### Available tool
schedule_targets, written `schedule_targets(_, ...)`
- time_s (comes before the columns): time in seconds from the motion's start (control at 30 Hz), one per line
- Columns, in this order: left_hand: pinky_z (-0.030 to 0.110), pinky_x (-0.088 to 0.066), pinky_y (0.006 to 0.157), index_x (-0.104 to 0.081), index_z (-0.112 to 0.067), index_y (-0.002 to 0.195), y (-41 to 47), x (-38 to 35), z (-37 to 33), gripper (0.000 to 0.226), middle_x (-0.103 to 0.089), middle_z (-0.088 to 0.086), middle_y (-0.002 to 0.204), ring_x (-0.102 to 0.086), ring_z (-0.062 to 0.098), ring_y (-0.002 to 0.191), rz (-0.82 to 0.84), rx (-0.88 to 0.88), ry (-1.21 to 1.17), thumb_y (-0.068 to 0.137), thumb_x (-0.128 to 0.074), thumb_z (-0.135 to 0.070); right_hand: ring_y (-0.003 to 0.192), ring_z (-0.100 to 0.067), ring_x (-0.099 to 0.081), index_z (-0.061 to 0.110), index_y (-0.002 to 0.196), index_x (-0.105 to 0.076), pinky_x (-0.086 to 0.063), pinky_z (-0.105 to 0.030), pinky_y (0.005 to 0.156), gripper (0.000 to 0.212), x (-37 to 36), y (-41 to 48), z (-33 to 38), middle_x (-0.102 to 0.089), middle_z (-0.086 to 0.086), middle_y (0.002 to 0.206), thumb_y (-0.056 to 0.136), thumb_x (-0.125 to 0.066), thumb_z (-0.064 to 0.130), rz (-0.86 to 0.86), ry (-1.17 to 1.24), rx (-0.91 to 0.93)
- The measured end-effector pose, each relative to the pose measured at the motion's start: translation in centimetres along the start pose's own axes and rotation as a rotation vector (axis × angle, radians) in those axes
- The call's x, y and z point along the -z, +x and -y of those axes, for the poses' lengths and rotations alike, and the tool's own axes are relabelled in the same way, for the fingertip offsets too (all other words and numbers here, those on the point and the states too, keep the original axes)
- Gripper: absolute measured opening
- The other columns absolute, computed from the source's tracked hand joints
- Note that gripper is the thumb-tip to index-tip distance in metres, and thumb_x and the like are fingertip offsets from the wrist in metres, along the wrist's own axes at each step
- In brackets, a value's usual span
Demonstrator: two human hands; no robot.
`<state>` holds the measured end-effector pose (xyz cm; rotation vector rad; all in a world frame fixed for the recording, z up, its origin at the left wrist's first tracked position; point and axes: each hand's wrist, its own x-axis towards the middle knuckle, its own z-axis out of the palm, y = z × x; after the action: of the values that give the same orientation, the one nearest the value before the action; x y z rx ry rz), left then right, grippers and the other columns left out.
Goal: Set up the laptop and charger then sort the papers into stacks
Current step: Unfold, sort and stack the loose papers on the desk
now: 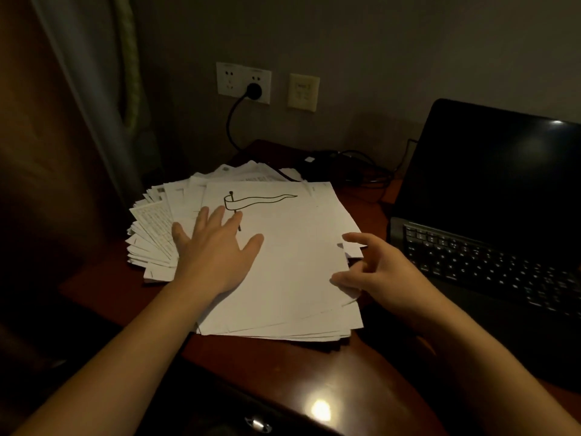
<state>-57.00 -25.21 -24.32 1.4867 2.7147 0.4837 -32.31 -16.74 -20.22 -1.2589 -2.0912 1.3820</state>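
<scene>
Red-brown wood makes up the desk, and on it stands one black laptop, lid up, screen dark, keyboard facing the person. Left of the laptop, just beside it, lies one loose pile of white papers; the sheets are too many to count. On the side away from the laptop they fan out in a spread.

The top sheet lies with its long axis running from the near desk edge away toward the wall, turned a little askew. A drawn flag sits at its far end, the pennant's tip pointing toward the laptop.

Two bare hands are over the pile. The left hand rests palm down on the top sheet, fingers straight and spread wide, on the half farther from the laptop. The right hand is at the pile's edge nearest the laptop, forefinger and thumb apart, the other fingers curled; whether it holds a sheet I cannot tell.

Beyond the pile, left of the laptop, the wall carries two plates: a white socket plate with one black plug, and a yellowish plate. One dark cable drops from the plug.
</scene>
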Motion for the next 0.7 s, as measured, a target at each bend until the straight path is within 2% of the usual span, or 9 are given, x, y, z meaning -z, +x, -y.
schedule_targets(0.1,0.05,0.001,0.122,-0.051,-0.036,0.141,-1.5,0.9,-0.5,0.054,-0.036,-0.01,0.158,-0.012,0.012,0.151,-0.119,-0.236,-0.136,0.098,-0.028,-0.061,0.072,-0.017,-0.072,0.032,0.14,-0.048,-0.059,-0.034,0.074,0.061,-0.2,-0.2,-0.5,-0.071,-0.005,0.072,0.088,-0.076,0.017,-0.135,-0.021,0.073)
schedule_targets(0.17,0.04,-0.003,0.124,-0.053,-0.038,0.138,-3.3,1.3,-1.3,0.057,-0.042,-0.017,0.152,-0.02,0.002,0.146,-0.041,-0.412,-0.177,0.095,-0.026,-0.064,0.074,-0.023,-0.07,0.034,0.135,-0.053,-0.061,-0.044,0.075,0.049,-0.1,-0.4,-0.8,-0.069,-0.01,0.077,0.092,-0.071,0.019,-0.235,-0.045,0.092)
schedule_targets(0.2,0.038,-0.003,0.123,-0.049,-0.04,0.142,-4.2,1.3,-1.6,0.064,-0.04,-0.019,0.153,-0.02,-0.001,0.145,0.022,-0.463,-0.154,0.092,-0.022,-0.07,0.077,-0.022,-0.07,0.037,0.131,-0.054,-0.062,-0.044,0.074,0.043,-0.1,-0.6,-0.9,-0.069,-0.008,0.082,0.094,-0.068,0.022,-0.253,-0.069,0.089)
schedule_targets(0.27,0.038,0.002,0.124,-0.036,-0.042,0.15,-5.1,1.2,-1.8,0.081,-0.027,-0.021,0.159,-0.012,-0.001,0.148,0.105,-0.493,-0.074,0.083,-0.018,-0.084,0.078,-0.013,-0.069,0.043,0.129,-0.05,-0.061,-0.03,0.066,0.04,0.0,-1.0,-1.0,-0.067,0.001,0.087,0.096,-0.064,0.025,-0.223,-0.145,0.092)
schedule_targets(0.33,0.04,0.008,0.123,-0.014,-0.044,0.156,-5.4,1.2,-1.7,0.096,-0.009,-0.022,0.164,0.003,0.001,0.15,0.158,-0.468,0.017,0.074,-0.016,-0.095,0.079,0.0,-0.067,0.044,0.131,-0.048,-0.056,-0.019,0.061,0.039,0.1,-1.3,-1.1,-0.068,0.006,0.086,0.098,-0.061,0.026,-0.17,-0.202,0.134)
schedule_targets(0.4,0.045,0.013,0.122,0.006,-0.043,0.156,-6.0,1.4,-2.1,0.104,0.009,-0.02,0.164,0.017,0.004,0.15,0.197,-0.437,0.082,0.07,-0.018,-0.098,0.081,0.0,-0.068,0.044,0.13,-0.05,-0.056,-0.019,0.061,0.039,0.2,-1.5,-1.0,-0.069,0.004,0.085,0.097,-0.062,0.027,-0.158,-0.214,0.178)
schedule_targets(0.47,0.05,0.016,0.121,0.018,-0.04,0.154,-6.9,1.4,-3.1,0.106,0.021,-0.015,0.163,0.027,0.009,0.148,0.222,-0.403,0.103,0.071,-0.019,-0.097,0.08,-0.002,-0.07,0.044,0.129,-0.05,-0.056,-0.018,0.06,0.042,0.5,-1.6,-0.9,-0.071,0.006,0.083,0.095,-0.065,0.025,-0.103,-0.132,0.172)
schedule_targets(0.6,0.053,0.018,0.119,0.028,-0.042,0.15,-7.4,0.8,-4.6,0.109,0.034,-0.012,0.159,0.037,0.01,0.143,0.282,-0.43,0.088,0.068,-0.018,-0.098,0.075,-0.001,-0.071,0.045,0.133,-0.049,-0.054,-0.015,0.064,0.057,1.2,-1.5,-0.7,-0.071,0.015,0.076,0.09,-0.072,0.015,0.074,0.005,0.098)
schedule_targets(0.7,0.047,0.021,0.119,0.022,-0.046,0.151,-5.6,0.6,-4.4,0.105,0.028,-0.019,0.16,0.034,0.003,0.143,0.277,-0.539,0.081,0.073,-0.027,-0.095,0.085,-0.001,-0.071,0.05,0.135,-0.046,-0.054,-0.013,0.064,0.068,1.0,-1.3,-1.2,-0.069,0.019,0.098,0.085,-0.077,0.017,0.056,-0.007,0.065)
